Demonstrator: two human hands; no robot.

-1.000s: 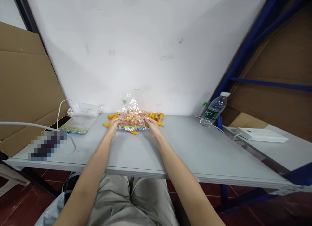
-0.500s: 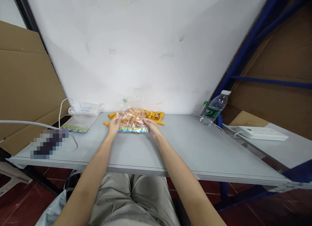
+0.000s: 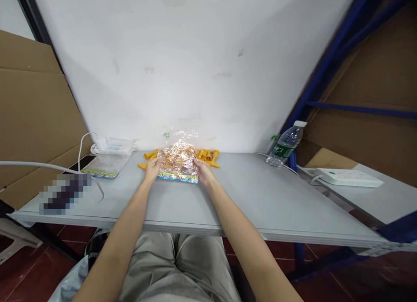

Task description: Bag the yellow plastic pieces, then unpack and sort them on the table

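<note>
You hold a clear bag (image 3: 179, 158) over the middle of the grey table (image 3: 260, 197), toward its far side, with one hand at each side of it. Your left hand (image 3: 152, 169) pinches the bag's left edge, thumb on top and fingers mostly hidden. Your right hand (image 3: 205, 171) grips the right edge in the same way, nearly closed on the film. The bag's colourful strip (image 3: 177, 177) runs along the near edge, and the shiny film rises toward the white wall (image 3: 208, 67) at the far side. Yellow pieces (image 3: 208, 155) with flared ends lie behind the bag and stick out to its left and right; you cannot tell whether the bag touches them.

To the left, another clear bag (image 3: 110, 163) lies flat on the table, well apart from your hands, with a white cable (image 3: 42, 165) near it. At the far right stands a water bottle (image 3: 286, 145), looking tilted to the right.
</note>
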